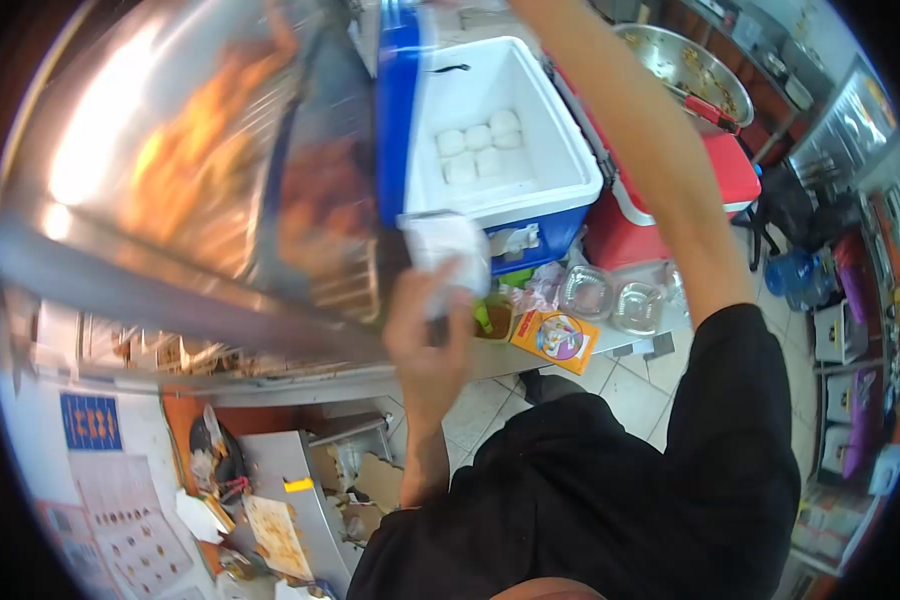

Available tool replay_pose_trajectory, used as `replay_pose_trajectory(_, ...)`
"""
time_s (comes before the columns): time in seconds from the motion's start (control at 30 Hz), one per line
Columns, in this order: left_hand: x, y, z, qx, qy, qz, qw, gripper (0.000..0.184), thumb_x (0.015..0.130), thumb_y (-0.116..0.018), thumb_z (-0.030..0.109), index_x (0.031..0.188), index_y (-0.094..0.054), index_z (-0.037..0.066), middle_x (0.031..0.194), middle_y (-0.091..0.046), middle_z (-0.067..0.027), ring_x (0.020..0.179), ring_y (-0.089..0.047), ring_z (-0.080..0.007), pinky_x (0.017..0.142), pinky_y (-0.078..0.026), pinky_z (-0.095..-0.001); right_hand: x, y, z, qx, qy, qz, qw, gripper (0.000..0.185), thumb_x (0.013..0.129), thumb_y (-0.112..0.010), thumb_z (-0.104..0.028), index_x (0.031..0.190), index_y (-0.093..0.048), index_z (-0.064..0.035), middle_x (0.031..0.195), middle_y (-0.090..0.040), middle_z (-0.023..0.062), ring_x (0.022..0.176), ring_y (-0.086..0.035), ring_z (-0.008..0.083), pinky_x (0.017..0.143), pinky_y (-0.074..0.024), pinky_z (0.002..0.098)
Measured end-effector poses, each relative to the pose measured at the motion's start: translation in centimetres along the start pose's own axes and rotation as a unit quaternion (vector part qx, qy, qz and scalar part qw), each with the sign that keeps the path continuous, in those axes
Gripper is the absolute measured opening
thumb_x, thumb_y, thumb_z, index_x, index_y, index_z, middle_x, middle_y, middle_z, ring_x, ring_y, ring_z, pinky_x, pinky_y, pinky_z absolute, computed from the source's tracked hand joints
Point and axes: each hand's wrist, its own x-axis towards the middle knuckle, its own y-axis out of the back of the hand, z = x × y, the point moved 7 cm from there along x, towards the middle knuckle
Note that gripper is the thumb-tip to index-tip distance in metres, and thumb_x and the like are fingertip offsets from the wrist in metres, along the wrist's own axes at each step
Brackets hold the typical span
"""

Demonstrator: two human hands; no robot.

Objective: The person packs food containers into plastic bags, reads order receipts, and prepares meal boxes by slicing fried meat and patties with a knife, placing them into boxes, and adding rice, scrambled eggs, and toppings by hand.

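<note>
My left hand (pixel 432 335) is closed around a white wrapped packet (pixel 448 250), which is blurred by motion. The packet is in front of the near left corner of an open blue and white cooler (pixel 560 195). Inside the cooler, several similar white wrapped packets (pixel 478 137) sit together on the bottom. The cooler's blue lid (pixel 400 110) stands raised along its left side. My right arm stretches over the red cooler and past the top edge of the view, so my right hand is out of sight.
A glass display case (pixel 200 200) with orange-brown food is at left. At right are a red cooler (pixel 625 235) and a large metal bowl (pixel 685 65). Clear plastic containers (pixel 586 292), an orange box (pixel 555 340) and a green-handled jar (pixel 492 318) line the near counter.
</note>
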Motion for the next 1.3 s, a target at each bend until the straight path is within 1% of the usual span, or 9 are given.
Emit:
replay_pose_trajectory(0.03,1.1,0.2,-0.8,0.006,-0.006,0.115,0.993,0.041,0.088,-0.065,0.001,0.128,-0.056,-0.001,0.117,-0.059,-0.0126,0.11,-0.056,-0.0206,0.088,-0.048,-0.0341,1.9,-1.0,0.8,0.107,0.016,-0.046,0.993,0.026,0.095,-0.055,-0.024,0.11,-0.062,-0.0043,0.098,-0.066,0.0111,0.092,-0.063,0.027,0.073,-0.0512,0.038)
replay_pose_trajectory(0.1,4.5,0.5,1.5,0.077,-0.181,0.24,0.951,0.07,0.082,-0.073,0.004,0.142,-0.038,-0.001,0.13,-0.048,-0.0155,0.119,-0.05,-0.0255,0.092,-0.048,-0.0339,4.4,-2.5,2.8,0.321,0.057,-0.138,0.935,0.031,0.093,-0.06,-0.022,0.117,-0.06,-0.0033,0.106,-0.066,0.0139,0.104,-0.063,0.0295,0.074,-0.0521,0.0407)
replay_pose_trajectory(0.17,8.5,0.2,2.6,0.179,-0.177,0.274,0.928,0.086,0.077,-0.077,0.002,0.147,-0.027,0.001,0.142,-0.036,-0.0172,0.124,-0.047,-0.0294,0.096,-0.049,-0.0346,5.3,-3.5,5.7,0.345,0.092,-0.192,0.914,0.034,0.095,-0.056,-0.026,0.121,-0.059,-0.0032,0.105,-0.065,0.0114,0.099,-0.062,0.0261,0.077,-0.0517,0.0392)
replay_pose_trajectory(0.3,15.3,-0.7,2.2,0.324,-0.159,0.331,0.872,0.079,0.079,-0.071,-0.004,0.146,-0.028,-0.001,0.146,-0.031,-0.0184,0.13,-0.042,-0.0332,0.103,-0.047,-0.0393,6.4,-9.1,9.8,0.377,0.172,-0.327,0.85,0.042,0.1,-0.047,-0.034,0.127,-0.057,-0.0031,0.103,-0.062,0.0063,0.088,-0.06,0.0193,0.083,-0.0509,0.0361)
replay_pose_trajectory(0.33,15.8,0.0,1.2,0.29,-0.185,0.337,0.876,0.078,0.08,-0.071,-0.002,0.146,-0.028,-0.002,0.147,-0.031,-0.0184,0.133,-0.038,-0.0332,0.106,-0.044,-0.041,6.7,-9.2,14.9,0.367,0.082,-0.215,0.901,0.034,0.098,-0.051,-0.028,0.111,-0.063,0.0007,0.092,-0.063,0.0089,0.078,-0.062,0.0222,0.074,-0.0535,0.0388)
replay_pose_trajectory(0.4,16.3,0.1,0.7,0.199,-0.223,0.349,0.888,0.068,0.084,-0.064,-0.003,0.144,-0.029,-0.007,0.147,-0.03,-0.0207,0.135,-0.036,-0.0354,0.109,-0.042,-0.0439,7.7,-9.3,28.8,0.158,-0.134,-0.165,0.964,0.033,0.089,-0.057,-0.02,0.115,-0.062,-0.0003,0.101,-0.065,0.0085,0.083,-0.063,0.0214,0.073,-0.0519,0.037)
replay_pose_trajectory(0.57,16.8,0.3,0.8,0.284,-0.23,0.32,0.874,0.071,0.085,-0.059,-0.005,0.146,-0.023,-0.006,0.146,-0.029,-0.028,0.134,-0.037,-0.0411,0.11,-0.04,-0.0489,0.0,-13.3,46.6,-0.131,-0.266,-0.275,0.915,0.034,0.084,-0.061,-0.023,0.111,-0.063,-0.0015,0.1,-0.066,0.0085,0.083,-0.063,0.0216,0.073,-0.0516,0.0373)
replay_pose_trajectory(0.73,17.1,-0.4,0.8,0.271,-0.154,0.338,0.888,0.083,0.083,-0.054,-0.008,0.151,-0.007,0.0,0.148,-0.026,-0.0313,0.136,-0.034,-0.0425,0.112,-0.031,-0.0544,-2.9,-17.2,49.1,-0.137,-0.297,-0.357,0.875,0.036,0.08,-0.064,-0.025,0.108,-0.065,-0.0027,0.098,-0.066,0.0086,0.082,-0.062,0.0219,0.073,-0.0512,0.0375)
replay_pose_trajectory(1.3,17.1,0.2,1.6,0.232,-0.162,0.344,0.895,0.079,0.079,-0.063,-0.005,0.146,-0.021,-0.007,0.146,-0.031,-0.0281,0.131,-0.041,-0.0415,0.108,-0.04,-0.0502,-1.1,-22.0,46.4,-0.186,-0.24,-0.316,0.899,0.041,0.064,-0.076,-0.033,0.096,-0.071,-0.0069,0.093,-0.067,0.0088,0.08,-0.061,0.0228,0.071,-0.0499,0.0384)
